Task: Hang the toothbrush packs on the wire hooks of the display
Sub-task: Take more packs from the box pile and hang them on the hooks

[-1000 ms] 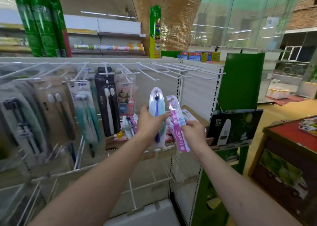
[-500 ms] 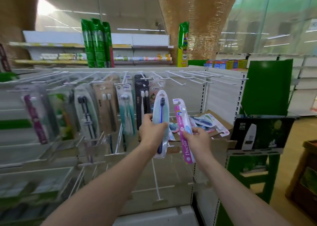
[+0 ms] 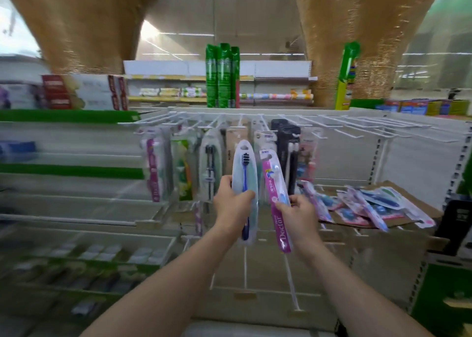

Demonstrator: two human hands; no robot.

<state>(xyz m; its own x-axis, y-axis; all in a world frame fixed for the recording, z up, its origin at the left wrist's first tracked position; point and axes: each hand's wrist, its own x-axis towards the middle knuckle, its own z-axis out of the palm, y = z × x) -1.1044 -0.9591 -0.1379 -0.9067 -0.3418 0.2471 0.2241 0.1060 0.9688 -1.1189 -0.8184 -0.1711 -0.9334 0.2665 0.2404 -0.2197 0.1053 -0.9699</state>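
At centre frame, two packs are gripped, blue pack [image 3: 244, 180] in left hand [image 3: 231, 203], pink pack [image 3: 274, 196] in right hand [image 3: 297, 215]; either hang-hole could be missed on the crowded wire hooks [image 3: 332, 122].

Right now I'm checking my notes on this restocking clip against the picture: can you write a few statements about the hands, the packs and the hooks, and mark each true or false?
1. The left hand grips an oval pack with a dark blue toothbrush. True.
2. The right hand is empty. False: it holds a pink Doctor pack.
3. Both held packs already hang on hooks. False: they are held upright in front of the display, off the hooks.
4. The white wire hooks to the right of the black packs carry nothing. True.
5. Loose packs lie on a cardboard box at the right. True.
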